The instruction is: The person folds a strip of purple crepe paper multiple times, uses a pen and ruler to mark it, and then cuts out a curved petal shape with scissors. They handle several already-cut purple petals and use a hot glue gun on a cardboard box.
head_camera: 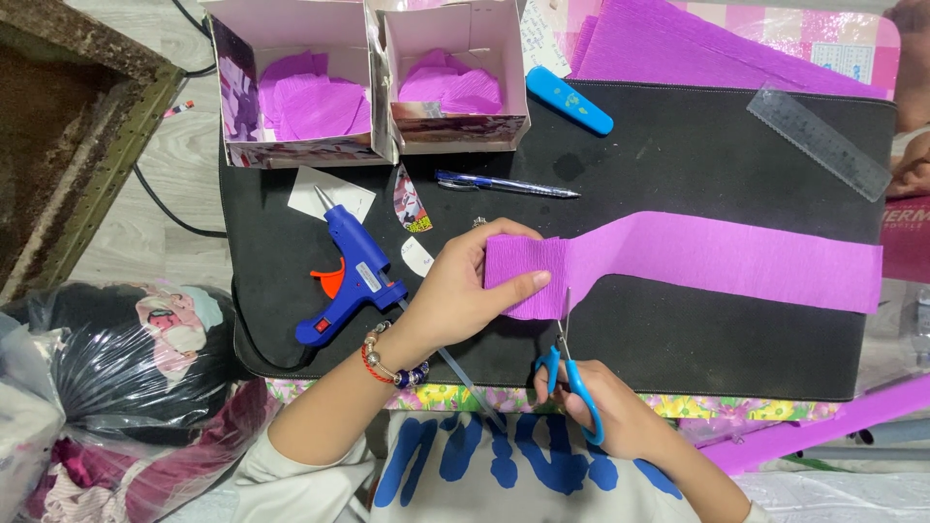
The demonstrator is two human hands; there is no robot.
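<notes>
My left hand pinches the folded near end of a long strip of purple crepe paper, which lies across a black mat. My right hand holds blue-handled scissors just below the fold. The blades point up at the lower edge of the paper, next to my left thumb. Beaded bracelets circle my left wrist.
A blue glue gun lies left of my hand. Two open white boxes with purple paper pieces stand at the back, with a pen, a blue cutter, a clear ruler and purple sheets nearby. Plastic bags lie at left.
</notes>
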